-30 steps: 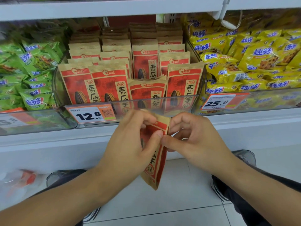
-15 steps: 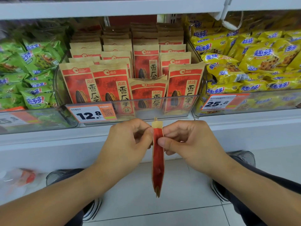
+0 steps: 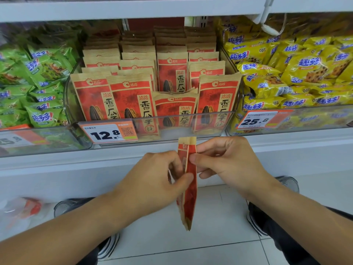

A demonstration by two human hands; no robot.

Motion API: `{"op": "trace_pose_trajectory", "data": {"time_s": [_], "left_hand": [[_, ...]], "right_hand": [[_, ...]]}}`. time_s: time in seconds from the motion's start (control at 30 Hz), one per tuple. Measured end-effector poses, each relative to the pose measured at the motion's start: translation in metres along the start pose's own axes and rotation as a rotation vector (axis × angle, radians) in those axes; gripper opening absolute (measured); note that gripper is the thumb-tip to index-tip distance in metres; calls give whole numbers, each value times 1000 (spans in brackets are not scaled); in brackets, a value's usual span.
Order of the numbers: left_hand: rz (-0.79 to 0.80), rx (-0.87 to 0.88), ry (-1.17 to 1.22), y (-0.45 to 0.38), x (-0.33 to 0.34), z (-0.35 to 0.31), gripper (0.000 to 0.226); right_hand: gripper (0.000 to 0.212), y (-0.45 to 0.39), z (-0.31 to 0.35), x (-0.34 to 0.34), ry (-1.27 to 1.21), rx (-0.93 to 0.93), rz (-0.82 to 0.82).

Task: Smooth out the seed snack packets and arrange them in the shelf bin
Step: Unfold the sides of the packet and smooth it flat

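A red and tan seed packet (image 3: 189,197) hangs edge-on below the shelf, pinched between both hands. My left hand (image 3: 152,180) grips its left face with thumb and fingers. My right hand (image 3: 225,163) pinches its upper right edge. Above them a clear shelf bin (image 3: 210,121) holds several rows of the same seed packets (image 3: 131,100) standing upright. One front packet (image 3: 174,108) in the third row sits lower than its neighbours and looks crumpled at the top.
Green snack bags (image 3: 36,81) fill the bin on the left, yellow cookie bags (image 3: 298,73) the bin on the right. Price tags 12.8 (image 3: 108,132) and 25.8 (image 3: 257,120) hang on the bin fronts. My shoes (image 3: 267,222) rest on the tiled floor.
The packet has turned from showing its face to edge-on. Both hands rose slightly and stay pinched on it, the left thumb sliding lower down the packet.
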State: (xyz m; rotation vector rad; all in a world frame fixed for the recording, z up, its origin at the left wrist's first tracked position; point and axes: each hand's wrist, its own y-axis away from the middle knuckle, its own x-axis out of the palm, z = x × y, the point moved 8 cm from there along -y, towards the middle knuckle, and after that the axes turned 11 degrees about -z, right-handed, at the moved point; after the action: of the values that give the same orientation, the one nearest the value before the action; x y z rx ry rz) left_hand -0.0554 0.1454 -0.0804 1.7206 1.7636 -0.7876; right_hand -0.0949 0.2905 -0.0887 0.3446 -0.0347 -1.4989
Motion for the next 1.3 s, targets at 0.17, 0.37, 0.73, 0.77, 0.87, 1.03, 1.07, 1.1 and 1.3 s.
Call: {"op": "trace_pose_trajectory", "data": {"time_s": [0.17,0.37,0.73,0.77,0.87,1.03,1.07,1.1,1.3], "left_hand": [[154,28,-192,9,14,-2,28],[202,24,-168,11,15,0,26],[125,-223,150,3,9,17,24],[127,-233,166,3,10,18,24],[128,-240,200,2,12,18,23],[226,-333,311,8,17,19,25],[269,-341,311,10,18,19,30],[304,-342,313,13,18,19,33],[378,-322,394,17,18,20,25]], "right_hand": [[8,-2,0,-1,-17,1,0],[8,-2,1,4,20,-63,31],[17,18,-12,18,605,-86,387],[17,20,-14,18,606,-55,414],[12,22,-17,19,541,-3,433],[8,19,-17,14,437,42,394],[7,19,-16,14,417,42,393],[6,20,-16,15,404,39,394],[6,20,-17,19,392,23,401]]}}
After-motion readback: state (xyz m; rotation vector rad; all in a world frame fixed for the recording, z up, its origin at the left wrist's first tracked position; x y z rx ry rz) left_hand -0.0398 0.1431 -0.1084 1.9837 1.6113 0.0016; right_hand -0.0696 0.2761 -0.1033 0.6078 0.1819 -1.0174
